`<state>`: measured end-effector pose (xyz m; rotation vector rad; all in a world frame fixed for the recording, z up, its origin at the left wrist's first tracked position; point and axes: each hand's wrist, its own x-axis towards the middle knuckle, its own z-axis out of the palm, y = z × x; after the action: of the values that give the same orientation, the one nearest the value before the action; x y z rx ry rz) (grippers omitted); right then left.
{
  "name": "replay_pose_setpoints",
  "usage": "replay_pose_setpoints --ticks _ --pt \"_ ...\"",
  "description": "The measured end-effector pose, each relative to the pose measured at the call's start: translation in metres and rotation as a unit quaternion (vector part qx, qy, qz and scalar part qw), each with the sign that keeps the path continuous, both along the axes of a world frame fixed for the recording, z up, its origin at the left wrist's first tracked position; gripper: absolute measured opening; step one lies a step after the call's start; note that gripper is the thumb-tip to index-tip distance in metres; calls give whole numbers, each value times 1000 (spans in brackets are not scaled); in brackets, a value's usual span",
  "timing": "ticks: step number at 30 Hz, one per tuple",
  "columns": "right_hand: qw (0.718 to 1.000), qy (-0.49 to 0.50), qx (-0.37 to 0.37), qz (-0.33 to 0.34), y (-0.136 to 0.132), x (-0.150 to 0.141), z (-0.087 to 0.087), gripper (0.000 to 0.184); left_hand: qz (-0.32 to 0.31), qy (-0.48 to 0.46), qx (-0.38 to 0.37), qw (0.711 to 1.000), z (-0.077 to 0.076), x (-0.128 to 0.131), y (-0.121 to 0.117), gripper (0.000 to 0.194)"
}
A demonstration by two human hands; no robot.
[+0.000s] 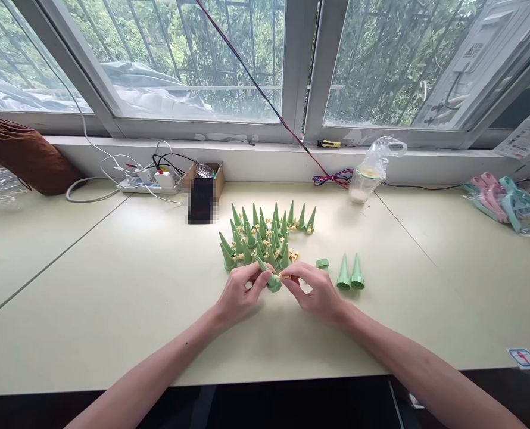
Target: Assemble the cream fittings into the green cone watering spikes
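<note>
Pale-yellow table (113, 310) serves as the work surface, bearing all green parts near its middle, presumably for reach by both hands.

A cluster of cones (239, 245) stands beyond the hands, tips up, with yellow pieces showing low among them. Their broad bases probably account for the upright placing; the close grouping seems meant to separate them from the rest.

Left hand (240, 293): thumb and fingers closed on the side of one held cone (272, 281), off the table in front of the cluster. Its tip leans up and to the left, its wide end down towards the right, an angle that appears to present its lower side to the other hand.

Right hand (316, 292): thumb and fingertips pinched together on a small yellow fitting (284, 276), at the held cone's side. Grip is at the fingertips, likely for fine alignment. Whether the fitting is seated cannot be determined.

Two loose cones (343, 274) sit side by side to the right, open ends facing the person.

One green cap (323, 264) lies just beyond the right hand, partly hidden by it.
</note>
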<state>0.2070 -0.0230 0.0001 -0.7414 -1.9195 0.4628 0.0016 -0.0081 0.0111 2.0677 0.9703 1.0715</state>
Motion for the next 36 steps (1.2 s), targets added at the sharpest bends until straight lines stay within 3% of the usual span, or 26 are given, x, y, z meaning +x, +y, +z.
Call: replay_pose_setpoints --ticks 9,20,36 --pt "1000 1 -4 -6 1 0 -2 10 1 0 25 1000 -2 0 1 26" --pt "999 11 -33 -24 2 0 -1 12 -22 -7 4 1000 1 4 -3 14" --pt "998 -8 -44 -34 4 2 -8 17 -26 41 6 999 -8 1 -3 11"
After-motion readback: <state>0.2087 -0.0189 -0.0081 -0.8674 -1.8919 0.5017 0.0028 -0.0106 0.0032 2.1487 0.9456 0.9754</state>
